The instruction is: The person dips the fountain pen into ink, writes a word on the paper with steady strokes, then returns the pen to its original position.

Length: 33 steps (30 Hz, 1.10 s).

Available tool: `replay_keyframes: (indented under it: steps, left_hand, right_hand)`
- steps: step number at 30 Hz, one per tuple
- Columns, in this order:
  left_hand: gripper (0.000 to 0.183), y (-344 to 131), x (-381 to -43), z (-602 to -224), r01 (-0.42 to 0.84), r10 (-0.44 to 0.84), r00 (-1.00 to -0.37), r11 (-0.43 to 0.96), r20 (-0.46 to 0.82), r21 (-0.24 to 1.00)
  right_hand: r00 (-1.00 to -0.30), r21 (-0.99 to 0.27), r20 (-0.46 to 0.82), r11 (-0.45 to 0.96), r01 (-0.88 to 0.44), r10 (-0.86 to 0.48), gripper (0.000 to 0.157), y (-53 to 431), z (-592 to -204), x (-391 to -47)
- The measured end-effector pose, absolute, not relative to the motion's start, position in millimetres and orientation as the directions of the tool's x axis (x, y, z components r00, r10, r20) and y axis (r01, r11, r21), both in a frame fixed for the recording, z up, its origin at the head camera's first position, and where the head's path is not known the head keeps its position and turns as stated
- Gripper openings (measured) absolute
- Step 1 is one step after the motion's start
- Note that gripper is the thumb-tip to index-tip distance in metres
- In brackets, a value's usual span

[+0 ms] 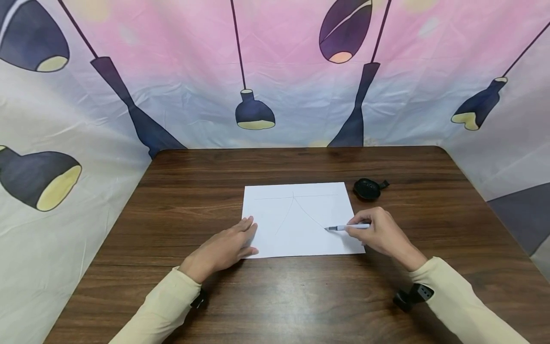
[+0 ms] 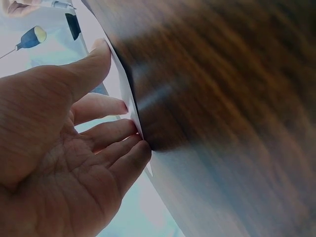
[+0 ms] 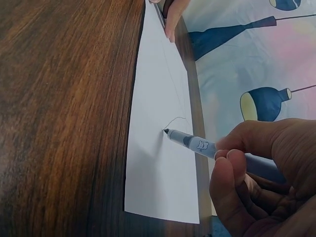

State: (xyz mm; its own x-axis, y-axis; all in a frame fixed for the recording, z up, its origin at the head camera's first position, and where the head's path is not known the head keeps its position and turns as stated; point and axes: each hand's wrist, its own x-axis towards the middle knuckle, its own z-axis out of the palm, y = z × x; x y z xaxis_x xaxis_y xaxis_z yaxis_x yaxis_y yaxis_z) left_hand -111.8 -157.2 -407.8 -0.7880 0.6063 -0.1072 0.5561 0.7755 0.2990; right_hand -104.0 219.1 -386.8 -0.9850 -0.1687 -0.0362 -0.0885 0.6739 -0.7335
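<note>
A white sheet of paper [image 1: 301, 239] lies on the wooden table, bearing a thin horizontal line, a short upright stroke and two slanting lines that spread downward from it. My right hand [image 1: 380, 233] pinches a light-coloured pen [image 3: 190, 141] between thumb and fingers. The pen's dark tip touches the sheet at the lower end of the right slanting line. At the paper's left edge, my left hand [image 1: 225, 243] rests with its fingers extended on the sheet; the left wrist view shows the palm [image 2: 64, 182] and fingertips along that edge.
A small black case-like object [image 1: 367, 189] with a short strap sits beyond the paper's upper right corner. The brown table [image 1: 197, 191] reaches back to a cloth backdrop [image 1: 206, 114] printed with hanging lamps. Dark devices are strapped at both wrists.
</note>
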Motion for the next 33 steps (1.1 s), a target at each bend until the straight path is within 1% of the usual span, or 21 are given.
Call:
replay_keyframes:
  steps: [8, 33]
  left_hand:
    - [0.061, -157, -112, -406, 0.565, 0.613, -0.784, 0.771, -0.100, 0.294]
    - [0.062, -157, -112, -407, 0.570, 0.619, -0.779, 0.765, -0.097, 0.300]
  right_hand:
    - [-0.983, -0.736, -0.026, 0.669, -0.104, -0.181, 0.005, 223, -386, -101]
    - [-0.985, -0.729, -0.064, 0.681, -0.064, -0.161, 0.006, 230, -382, -94]
